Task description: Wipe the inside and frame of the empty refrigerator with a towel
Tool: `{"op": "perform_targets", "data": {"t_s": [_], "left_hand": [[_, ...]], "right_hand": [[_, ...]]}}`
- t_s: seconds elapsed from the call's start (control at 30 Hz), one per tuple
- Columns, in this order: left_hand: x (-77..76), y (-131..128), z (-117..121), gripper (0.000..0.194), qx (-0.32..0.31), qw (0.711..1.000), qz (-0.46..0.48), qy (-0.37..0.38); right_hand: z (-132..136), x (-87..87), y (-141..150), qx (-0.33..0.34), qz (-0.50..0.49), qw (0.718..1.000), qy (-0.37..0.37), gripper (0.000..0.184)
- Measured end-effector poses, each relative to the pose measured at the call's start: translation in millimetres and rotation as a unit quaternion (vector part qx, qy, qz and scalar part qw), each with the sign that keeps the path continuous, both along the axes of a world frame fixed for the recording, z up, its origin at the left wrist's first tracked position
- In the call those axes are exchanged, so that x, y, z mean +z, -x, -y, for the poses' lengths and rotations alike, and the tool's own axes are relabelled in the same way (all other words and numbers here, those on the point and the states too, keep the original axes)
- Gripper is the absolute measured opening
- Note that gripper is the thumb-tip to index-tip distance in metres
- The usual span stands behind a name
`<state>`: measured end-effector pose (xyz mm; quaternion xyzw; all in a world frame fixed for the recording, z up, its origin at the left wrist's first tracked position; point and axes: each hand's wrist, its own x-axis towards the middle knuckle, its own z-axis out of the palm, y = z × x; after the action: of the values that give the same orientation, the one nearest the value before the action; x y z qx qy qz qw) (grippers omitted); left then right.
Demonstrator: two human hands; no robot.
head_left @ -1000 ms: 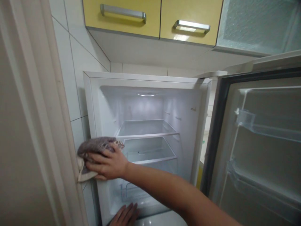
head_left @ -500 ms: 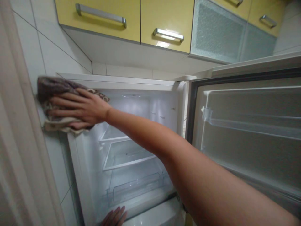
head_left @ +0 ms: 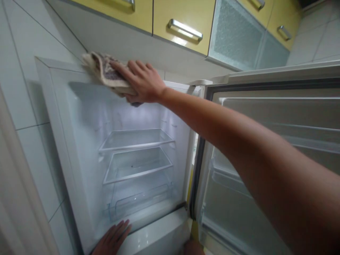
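Observation:
A patterned brown and beige cloth [head_left: 114, 72] is in my right hand [head_left: 146, 81], its thumb and fingers closed over it. The hand and cloth are at the upper front edge of an open white fridge [head_left: 60, 141], and part of the cloth hangs over the top of the opening. Low in the view, my left hand [head_left: 113, 239] lies with fingers stretched out against the fridge's lower left front, near the clear drawer [head_left: 143, 203]. My right forearm crosses in front of the open fridge door [head_left: 233, 198].
Inside the fridge are glass shelves [head_left: 138, 164] with white rims. Yellow wall cabinets [head_left: 183, 14] with metal handles hang close above. White wall tiles [head_left: 23, 88] stand close on the left. The door holds clear racks [head_left: 228, 180].
My right hand has moved with the cloth from the wall side at the left to the right and up, onto the fridge's top front edge. The view has shifted, showing more of the interior.

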<state>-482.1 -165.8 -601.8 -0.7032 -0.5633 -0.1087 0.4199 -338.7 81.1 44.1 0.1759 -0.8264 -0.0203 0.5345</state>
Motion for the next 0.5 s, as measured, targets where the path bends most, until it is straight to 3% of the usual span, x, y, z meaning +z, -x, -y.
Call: {"op": "perform_targets", "data": {"t_s": [0.1, 0.17, 0.23, 0.37, 0.5], "left_hand": [[7.6, -11.7, 6.2, 0.083, 0.018, 0.999, 0.036, 0.006], [9.0, -15.2, 6.3, 0.084, 0.02, 0.998, 0.052, 0.01], [7.8, -15.5, 4.5, 0.086, 0.017, 0.998, 0.056, 0.01], [2.6, -12.9, 1.1, 0.085, 0.008, 0.998, 0.061, -0.001], [1.3, -15.4, 2.4, 0.082, 0.006, 0.997, 0.081, 0.008]], "right_hand": [[-35.6, 22.8, -42.9, 0.003, 0.053, 0.99, 0.13, 0.038], [-62.2, 35.8, -71.3, -0.066, 0.082, 0.971, 0.214, 0.029], [-86.3, 44.3, -93.6, -0.138, 0.106, 0.954, 0.242, 0.019], [-103.0, 47.7, -105.7, -0.25, 0.146, 0.953, 0.095, 0.013], [-70.9, 40.9, -86.0, -0.292, 0.147, 0.943, -0.058, 0.04]]}}
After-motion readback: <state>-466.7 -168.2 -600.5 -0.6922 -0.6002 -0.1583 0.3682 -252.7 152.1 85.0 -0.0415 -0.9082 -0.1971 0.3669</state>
